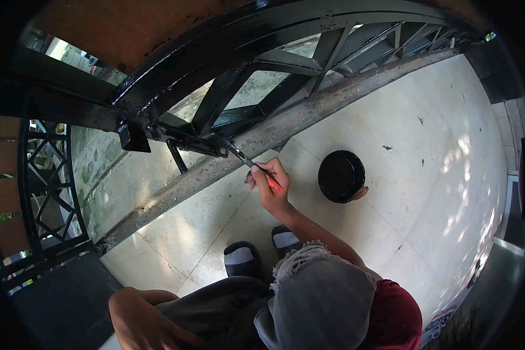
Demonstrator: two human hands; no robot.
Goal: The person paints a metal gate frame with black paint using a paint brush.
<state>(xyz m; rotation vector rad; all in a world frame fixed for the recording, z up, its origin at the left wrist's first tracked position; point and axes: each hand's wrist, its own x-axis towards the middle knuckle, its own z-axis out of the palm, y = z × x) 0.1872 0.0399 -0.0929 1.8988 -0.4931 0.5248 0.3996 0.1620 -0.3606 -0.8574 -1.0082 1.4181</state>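
Note:
My right hand (268, 182) is closed around a paintbrush (239, 154) with a red handle end. The brush tip touches or lies very near the lower bar of a black metal gate (216, 116), beside its bolt. Wet-looking black paint shines on the gate's upper beam. To the right of the hand, a round container (341, 176) of black paint sits on the pale tiled floor. My left hand (166, 335) rests low at the left, against the dark clothing over my leg; its fingers are mostly hidden.
A concrete sill (216, 169) runs diagonally under the gate. Two feet in dark slippers (242, 259) stand on the tiles (402, 175). Another black lattice panel (49, 181) is at the left, and dark spots mark the floor at the right.

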